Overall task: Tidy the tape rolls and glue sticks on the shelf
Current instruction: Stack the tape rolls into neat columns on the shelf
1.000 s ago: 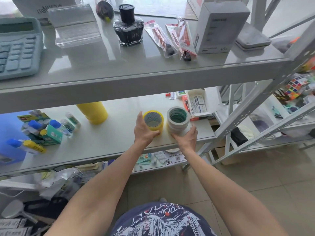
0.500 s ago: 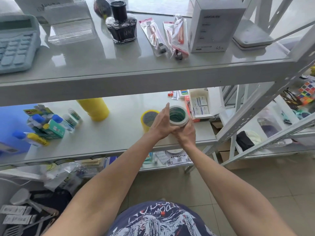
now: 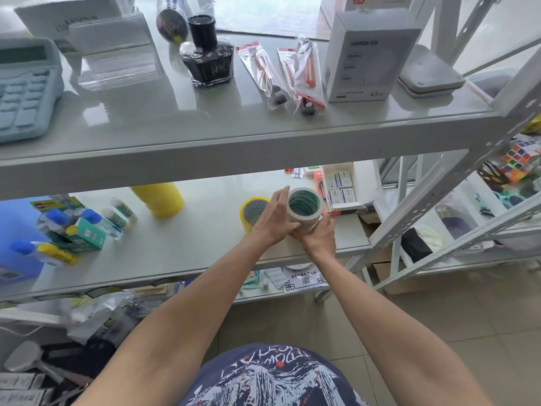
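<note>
A stack of white tape rolls (image 3: 304, 204) stands on the middle shelf (image 3: 187, 253) near its right end. My left hand (image 3: 273, 218) presses against its left side and my right hand (image 3: 317, 234) cups its front and bottom. Just left of them a yellow tape roll (image 3: 252, 208) sits on the shelf, partly hidden by my left hand. A taller stack of yellow tape (image 3: 159, 199) stands further back, its top hidden by the upper shelf. Glue sticks and glue bottles (image 3: 79, 227) lie jumbled around a green box at the shelf's left end.
The upper shelf (image 3: 234, 142) overhangs the work area and carries a calculator (image 3: 25, 89), an ink bottle (image 3: 209, 58) and a white box (image 3: 369, 54). A box of staples (image 3: 339, 187) sits right behind the white tape. Slanted rack posts (image 3: 456, 183) stand to the right.
My left hand left the yellow tape roll and moved right onto the white tape stack. Both hands now hold that stack, which has shifted slightly back and right.
</note>
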Tool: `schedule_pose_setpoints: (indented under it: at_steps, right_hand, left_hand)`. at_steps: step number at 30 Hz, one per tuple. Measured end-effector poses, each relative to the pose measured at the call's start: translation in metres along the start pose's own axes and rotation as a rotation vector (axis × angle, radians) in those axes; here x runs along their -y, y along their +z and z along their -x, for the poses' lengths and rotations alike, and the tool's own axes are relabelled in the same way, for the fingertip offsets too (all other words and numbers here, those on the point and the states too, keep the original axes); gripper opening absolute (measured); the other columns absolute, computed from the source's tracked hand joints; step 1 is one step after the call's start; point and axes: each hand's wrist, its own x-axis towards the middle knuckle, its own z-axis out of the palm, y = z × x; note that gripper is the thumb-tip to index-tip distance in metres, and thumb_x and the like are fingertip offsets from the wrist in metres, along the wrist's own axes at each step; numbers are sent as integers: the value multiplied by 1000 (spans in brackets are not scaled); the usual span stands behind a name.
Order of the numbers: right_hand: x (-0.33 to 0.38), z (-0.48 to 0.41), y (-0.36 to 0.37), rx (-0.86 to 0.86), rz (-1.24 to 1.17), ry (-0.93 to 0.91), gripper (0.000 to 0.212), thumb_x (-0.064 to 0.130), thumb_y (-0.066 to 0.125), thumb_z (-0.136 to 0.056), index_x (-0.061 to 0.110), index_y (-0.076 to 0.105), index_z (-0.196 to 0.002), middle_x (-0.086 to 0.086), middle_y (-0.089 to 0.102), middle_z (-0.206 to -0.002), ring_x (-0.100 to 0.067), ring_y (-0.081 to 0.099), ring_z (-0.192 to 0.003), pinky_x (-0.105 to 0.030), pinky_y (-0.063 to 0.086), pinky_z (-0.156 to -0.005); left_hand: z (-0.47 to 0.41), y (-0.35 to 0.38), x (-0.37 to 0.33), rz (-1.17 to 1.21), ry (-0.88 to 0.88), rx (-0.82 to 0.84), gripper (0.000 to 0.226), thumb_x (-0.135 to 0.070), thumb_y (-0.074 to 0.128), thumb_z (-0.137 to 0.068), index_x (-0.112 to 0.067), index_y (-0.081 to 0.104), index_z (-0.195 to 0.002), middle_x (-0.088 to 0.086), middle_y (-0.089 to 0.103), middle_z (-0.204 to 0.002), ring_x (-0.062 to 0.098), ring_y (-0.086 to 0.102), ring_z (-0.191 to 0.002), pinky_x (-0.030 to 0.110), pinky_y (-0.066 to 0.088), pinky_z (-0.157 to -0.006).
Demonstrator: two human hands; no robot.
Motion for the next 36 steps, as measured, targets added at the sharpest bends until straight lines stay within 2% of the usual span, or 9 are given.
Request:
schedule_pose_setpoints:
  at_steps: [4, 7, 9, 14, 18, 22, 25, 29, 36]
  right_hand:
    - [-2, 4, 4, 214, 311, 228, 61, 33, 83, -75, 4, 58, -121, -16, 65, -119, -34, 67, -109, -37, 55, -87]
    - [18, 3, 12, 607, 353, 367, 22, 23, 78, -84, 7, 62, -88, -7, 67, -67, -14, 66, -48, -21, 47, -44]
    - [42, 7, 25, 836, 379, 460, 24, 25, 69, -95, 11, 56, -80, 0, 61, -49, -6, 56, -33, -16, 36, -33]
    - [105, 34, 83, 1123, 414, 403, 29, 29, 67, -98, 0, 66, -102, -13, 76, -86, -13, 73, -63, -19, 56, -54]
    - [145, 47, 137, 931, 236, 97, 36, 16, 80, -87, -7, 72, -113, -25, 74, -111, -24, 75, -83, -28, 59, -69]
    - [178, 44, 182, 624, 112, -31, 56, 23, 93, -70, 5, 68, -116, -19, 73, -112, -31, 72, -102, -40, 61, -86]
    - [201, 42, 201, 511, 52, -92, 87, 29, 95, -68, 10, 49, -139, -13, 63, -133, -29, 63, -118, -39, 53, -98]
    - [231, 35, 214, 404, -138, -222, 125, 36, 98, -61, 17, 20, -157, -9, 37, -158, -25, 42, -143, -31, 41, -105]
    - [261, 23, 245, 356, -302, -396, 100, 30, 101, -54, 28, 42, -135, 17, 66, -114, -1, 64, -104, -32, 56, -91]
  left_hand:
    - [12, -21, 9, 72, 52, -55, 86, -25, 83, -75, -8, 40, -148, 10, 46, -145, 21, 44, -135, 24, 29, -114]
    - [24, -44, 32, 192, 31, -328, 47, -18, 74, -73, -13, 63, -118, 3, 61, -114, 18, 59, -103, 42, 48, -96]
    - [32, -63, 54, 264, -55, -485, 29, -14, 71, -71, -15, 63, -99, 1, 60, -97, 16, 57, -88, 39, 50, -86]
    - [59, -110, 128, 316, -302, -584, 15, -11, 67, -72, -14, 55, -81, 3, 58, -81, 18, 54, -74, 29, 43, -70]
    - [81, -142, 191, 278, -469, -555, 16, -16, 68, -76, -11, 57, -86, 4, 61, -82, 27, 59, -78, 31, 47, -71]
    - [83, -165, 241, 279, -558, -551, 62, -39, 83, -64, -21, 43, -108, 10, 56, -110, 29, 60, -99, 42, 53, -89]
    - [73, -181, 261, 245, -566, -490, 88, -35, 89, -64, -15, 37, -131, 15, 45, -131, 30, 50, -120, 37, 44, -101]
    - [52, -186, 284, 260, -519, -404, 107, -29, 91, -64, -12, 26, -148, 12, 37, -145, 25, 45, -129, 25, 39, -92]
    - [26, -168, 312, 425, -438, -412, 110, -51, 90, -39, -27, 33, -130, -1, 59, -119, 22, 60, -108, 41, 54, -91]
